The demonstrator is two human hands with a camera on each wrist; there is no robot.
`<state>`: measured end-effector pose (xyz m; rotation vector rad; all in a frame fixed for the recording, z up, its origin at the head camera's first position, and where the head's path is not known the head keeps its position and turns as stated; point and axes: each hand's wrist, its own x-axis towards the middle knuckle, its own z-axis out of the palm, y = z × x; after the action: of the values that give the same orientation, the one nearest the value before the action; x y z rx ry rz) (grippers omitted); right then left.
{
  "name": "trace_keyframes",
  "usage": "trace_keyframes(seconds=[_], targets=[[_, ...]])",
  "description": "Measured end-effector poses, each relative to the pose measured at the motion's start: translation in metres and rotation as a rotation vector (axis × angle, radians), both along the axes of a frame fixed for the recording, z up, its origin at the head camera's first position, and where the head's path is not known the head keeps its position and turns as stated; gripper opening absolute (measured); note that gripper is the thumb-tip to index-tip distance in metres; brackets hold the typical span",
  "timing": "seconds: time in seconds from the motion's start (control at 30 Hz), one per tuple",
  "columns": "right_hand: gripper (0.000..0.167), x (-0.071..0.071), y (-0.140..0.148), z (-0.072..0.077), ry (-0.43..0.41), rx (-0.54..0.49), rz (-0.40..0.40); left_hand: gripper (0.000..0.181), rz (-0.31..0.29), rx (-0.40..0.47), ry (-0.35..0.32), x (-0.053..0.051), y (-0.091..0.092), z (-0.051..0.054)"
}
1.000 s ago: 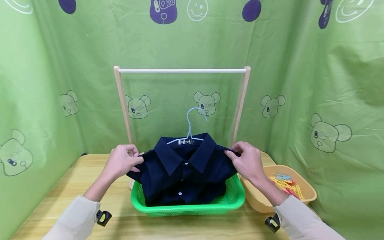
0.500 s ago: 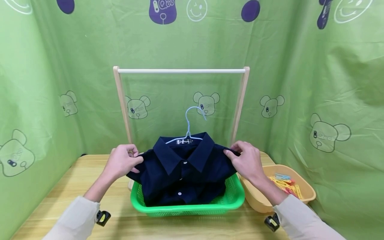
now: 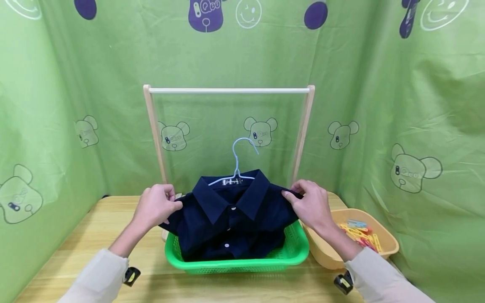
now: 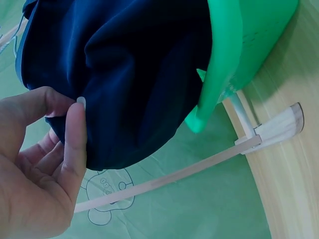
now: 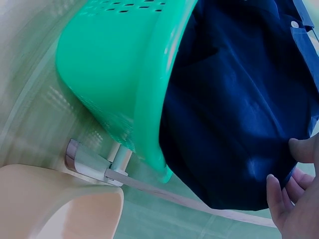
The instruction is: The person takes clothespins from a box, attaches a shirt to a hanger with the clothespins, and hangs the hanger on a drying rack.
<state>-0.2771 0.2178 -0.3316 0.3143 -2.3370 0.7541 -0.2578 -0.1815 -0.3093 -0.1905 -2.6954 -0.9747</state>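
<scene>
A dark navy shirt point(image 3: 231, 227) with a collar and white buttons lies partly in a green basket point(image 3: 238, 264), its shoulders raised above the rim. Inside its neck sits a light blue wire hanger point(image 3: 236, 162), hook upward; the hanger's arms are hidden by the cloth. My left hand point(image 3: 157, 205) pinches the shirt at the shoulder on the left, thumb against fingers, as the left wrist view shows too. At the opposite shoulder my right hand point(image 3: 311, 203) pinches the cloth between thumb and fingers.
Behind the basket stands a rack with wooden posts point(image 3: 304, 134) and a white rod point(image 3: 229, 90). An orange bin point(image 3: 392, 248) on the right holds several clothespins point(image 3: 358, 231). Green patterned curtains point(image 3: 49, 105) surround the wooden table point(image 3: 75, 248).
The collar and hanger have dropped slightly, the hook shifting a little left. My left hand's fingers have shifted slightly on the cloth; the right hand keeps its grip.
</scene>
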Motion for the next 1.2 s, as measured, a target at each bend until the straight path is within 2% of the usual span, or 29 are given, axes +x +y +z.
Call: trace_keyframes(seconds=[0.23, 0.4, 0.7, 0.93, 1.2], targets=[[0.017, 0.000, 0.001, -0.001, 0.028, -0.005, -0.001, 0.020, 0.033, -0.114, 0.088, -0.001, -0.002, -0.001], [0.017, -0.001, 0.001, -0.002, 0.030, -0.010, 0.000, 0.017, 0.033, -0.110, 0.118, -0.002, -0.005, -0.003], [0.017, -0.001, 0.001, -0.002, 0.030, -0.007, 0.000, 0.015, 0.030, -0.082, 0.116, -0.002, -0.007, -0.007], [0.018, 0.000, 0.001, 0.000, -0.007, 0.000, -0.003, 0.012, -0.001, -0.024, 0.092, -0.002, -0.010, -0.009], [0.022, 0.002, -0.001, 0.003, -0.048, 0.006, 0.003, 0.013, -0.017, -0.041, 0.086, -0.002, -0.013, -0.011]])
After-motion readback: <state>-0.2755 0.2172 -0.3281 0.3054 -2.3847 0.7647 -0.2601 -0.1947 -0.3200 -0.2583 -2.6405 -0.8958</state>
